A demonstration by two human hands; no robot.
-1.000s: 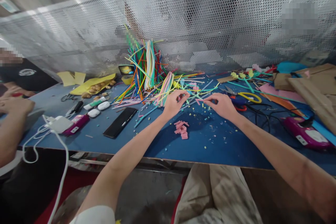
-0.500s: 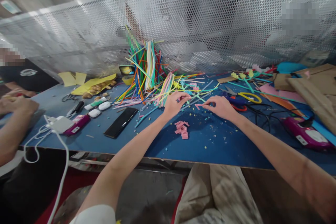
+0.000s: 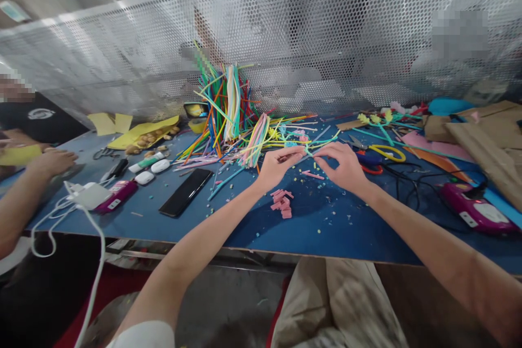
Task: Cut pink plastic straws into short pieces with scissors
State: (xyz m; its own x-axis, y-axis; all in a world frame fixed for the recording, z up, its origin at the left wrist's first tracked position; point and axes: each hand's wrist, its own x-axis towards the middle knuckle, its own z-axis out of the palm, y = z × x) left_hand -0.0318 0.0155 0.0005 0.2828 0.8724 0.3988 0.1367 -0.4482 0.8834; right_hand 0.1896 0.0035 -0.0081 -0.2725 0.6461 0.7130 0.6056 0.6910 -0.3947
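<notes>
Both hands meet over the blue table. My left hand [image 3: 280, 167] is closed in a pinch, with a small light-green pipe cleaner [image 3: 309, 149] at its fingertips. From the other side, my right hand [image 3: 341, 166] pinches at the same green piece, thumb and forefinger together. How far each hand grips it is partly hidden by the fingers. Just below them a thin pink strip [image 3: 313, 174] lies on the table. Closer to me is a small pile of short pink pieces [image 3: 282, 204]. Behind the hands lie loose pipe cleaners [image 3: 255, 141] in mixed colours.
A bundle of upright pipe cleaners [image 3: 231, 103] stands before the perforated metal screen [image 3: 326, 38]. A black phone [image 3: 185, 191] lies left; yellow-handled scissors [image 3: 387, 152] and a purple device [image 3: 477, 207] lie right. Another person's hand [image 3: 53, 162] is at far left.
My right hand has let go of the pink strip, which now lies on the table. Both hands have come together at the light-green piece. The person at left has moved their hands.
</notes>
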